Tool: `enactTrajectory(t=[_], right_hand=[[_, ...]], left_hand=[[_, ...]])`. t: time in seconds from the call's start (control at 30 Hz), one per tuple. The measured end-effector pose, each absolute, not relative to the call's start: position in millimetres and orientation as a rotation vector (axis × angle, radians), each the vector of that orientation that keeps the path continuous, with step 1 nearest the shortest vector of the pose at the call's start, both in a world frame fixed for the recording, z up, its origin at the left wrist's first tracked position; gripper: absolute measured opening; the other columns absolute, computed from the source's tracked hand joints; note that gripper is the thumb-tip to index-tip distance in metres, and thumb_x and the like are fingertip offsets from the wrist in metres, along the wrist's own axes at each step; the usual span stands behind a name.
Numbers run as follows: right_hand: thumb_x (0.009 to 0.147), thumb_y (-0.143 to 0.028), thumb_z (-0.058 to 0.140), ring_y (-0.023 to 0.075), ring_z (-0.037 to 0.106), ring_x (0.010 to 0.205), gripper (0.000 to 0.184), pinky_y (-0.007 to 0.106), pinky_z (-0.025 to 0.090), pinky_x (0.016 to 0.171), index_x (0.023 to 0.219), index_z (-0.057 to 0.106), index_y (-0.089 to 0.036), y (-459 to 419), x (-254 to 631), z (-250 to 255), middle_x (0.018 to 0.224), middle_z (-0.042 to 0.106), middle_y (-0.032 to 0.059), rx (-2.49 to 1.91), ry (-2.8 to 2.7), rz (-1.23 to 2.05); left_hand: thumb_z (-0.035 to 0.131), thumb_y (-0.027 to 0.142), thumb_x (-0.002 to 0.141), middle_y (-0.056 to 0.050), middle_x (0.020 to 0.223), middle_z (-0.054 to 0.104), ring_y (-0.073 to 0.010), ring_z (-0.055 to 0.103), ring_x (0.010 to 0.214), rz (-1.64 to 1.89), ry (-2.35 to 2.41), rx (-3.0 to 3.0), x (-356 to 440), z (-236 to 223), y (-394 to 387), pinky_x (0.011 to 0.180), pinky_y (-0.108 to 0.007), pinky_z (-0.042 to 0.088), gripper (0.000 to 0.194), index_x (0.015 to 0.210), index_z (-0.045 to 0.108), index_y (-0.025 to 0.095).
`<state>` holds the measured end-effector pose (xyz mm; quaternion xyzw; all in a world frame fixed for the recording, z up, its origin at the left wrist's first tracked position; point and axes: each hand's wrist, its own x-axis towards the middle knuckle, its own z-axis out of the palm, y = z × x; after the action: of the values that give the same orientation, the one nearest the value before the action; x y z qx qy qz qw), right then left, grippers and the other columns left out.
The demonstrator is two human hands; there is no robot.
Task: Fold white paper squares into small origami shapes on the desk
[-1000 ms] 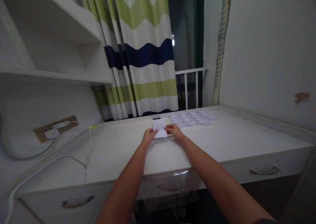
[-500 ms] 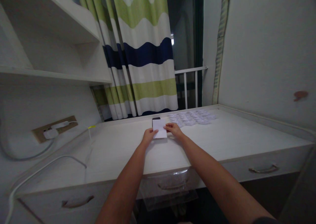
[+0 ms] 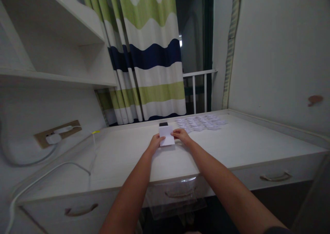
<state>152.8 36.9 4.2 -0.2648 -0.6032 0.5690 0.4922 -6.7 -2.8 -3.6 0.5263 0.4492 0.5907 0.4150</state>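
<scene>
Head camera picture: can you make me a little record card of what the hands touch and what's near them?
Left hand: on the left edge of the white paper card
Right hand: on the card's right edge
Just beyond card: small black object
To the right: small white papers, spread out
Surface: white desk
Behind: striped curtain

From here I see matt paper (image 3: 167, 136) on a smooth pale wood desk (image 3: 233, 146), beside cloth curtains (image 3: 154, 55) and dull metal drawer handles (image 3: 275, 177).

Dim indoor light, wide-angle edge distortion
</scene>
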Motion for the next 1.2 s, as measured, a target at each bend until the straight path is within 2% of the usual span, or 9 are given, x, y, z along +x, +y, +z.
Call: enactTrajectory(t=[0.33,0.67,1.03,1.2], right_hand=[[0.043,-0.027,0.073,0.0090,0.051,0.051,0.024,0.025,0.045,0.055,0.056,0.058,-0.013,43.0,151.2,3.1,0.053,0.057,-0.0021,-0.649,-1.390,1.358],[0.045,-0.027,0.073,0.0098,0.054,0.057,0.024,0.026,0.046,0.060,0.062,0.060,-0.014,46.6,150.5,-0.4,0.061,0.060,-0.0004,-0.608,-1.327,1.327],[0.046,-0.027,0.072,0.0097,0.053,0.053,0.021,0.027,0.047,0.059,0.057,0.058,-0.014,48.8,150.5,-1.1,0.054,0.057,-0.0018,-0.633,-1.334,1.303],[0.048,-0.028,0.072,0.0106,0.054,0.057,0.022,0.027,0.047,0.060,0.061,0.060,-0.015,49.7,151.7,-1.2,0.060,0.060,-0.0001,-0.603,-1.335,1.309]], left_hand=[[0.064,0.019,0.052,-0.007,0.071,0.066,-0.0157,0.057,0.061,1.430,1.153,1.365,-6.3,-4.7,-3.2,0.057,-0.025,0.040,0.026,0.075,0.064,0.008],[0.062,0.016,0.055,-0.006,0.069,0.066,-0.0136,0.055,0.056,1.398,1.226,1.383,-5.7,-2.3,-4.3,0.053,-0.023,0.038,0.023,0.075,0.064,0.007],[0.060,0.015,0.056,-0.005,0.069,0.066,-0.0139,0.056,0.058,1.388,1.239,1.402,-3.5,-0.1,-8.2,0.057,-0.024,0.039,0.017,0.072,0.064,0.009],[0.059,0.013,0.056,-0.004,0.064,0.065,-0.0131,0.054,0.055,1.394,1.238,1.400,-3.2,0.7,-8.3,0.055,-0.023,0.038,0.012,0.067,0.063,0.009]])
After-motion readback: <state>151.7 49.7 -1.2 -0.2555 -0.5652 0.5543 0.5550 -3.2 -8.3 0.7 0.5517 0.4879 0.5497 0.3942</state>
